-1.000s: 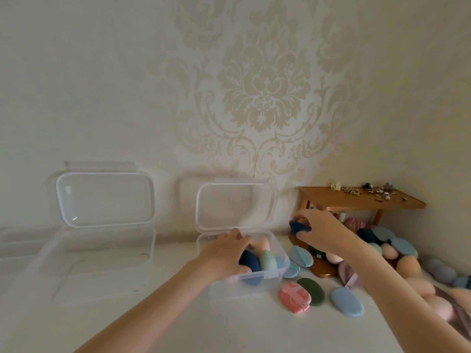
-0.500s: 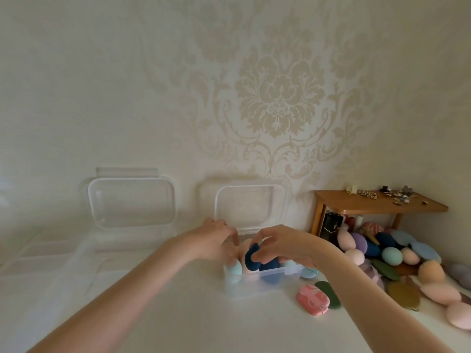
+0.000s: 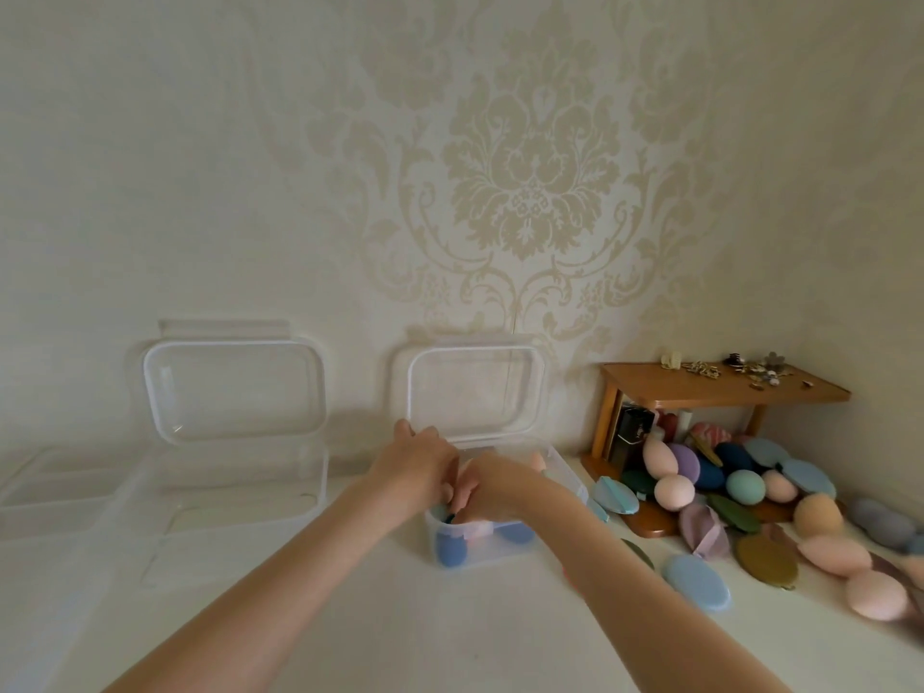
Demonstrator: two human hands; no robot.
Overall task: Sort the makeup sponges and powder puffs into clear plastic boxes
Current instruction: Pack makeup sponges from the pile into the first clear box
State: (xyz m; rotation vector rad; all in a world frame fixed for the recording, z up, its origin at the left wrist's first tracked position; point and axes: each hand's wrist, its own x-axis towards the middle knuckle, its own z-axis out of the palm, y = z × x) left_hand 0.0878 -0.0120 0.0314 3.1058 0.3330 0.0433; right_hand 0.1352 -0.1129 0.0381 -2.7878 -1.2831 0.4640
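A small clear box [image 3: 505, 555] stands at the middle of the white surface, its lid [image 3: 475, 392] leaning open against the wall. Blue sponges [image 3: 450, 551] show through its front wall, and a peach one [image 3: 537, 462] sticks up at the back. Both my hands reach down into this box, touching each other. My left hand [image 3: 417, 467] bends its fingers over the contents, tips hidden. My right hand [image 3: 495, 485] pushes in beside it, holding a dark blue puff [image 3: 448, 516] of which only a sliver shows between the hands.
A larger clear box [image 3: 240, 507] with an open lid [image 3: 235, 387] sits to the left. On the right lies a pile of sponges and puffs [image 3: 745, 487], beside and under a low wooden shelf [image 3: 720, 390] bearing small trinkets. A light blue puff [image 3: 697, 582] lies near my right forearm.
My right hand took a dark blue puff from the pile by the shelf, carried it left and lowered it into the small box. My left hand stayed in the box.
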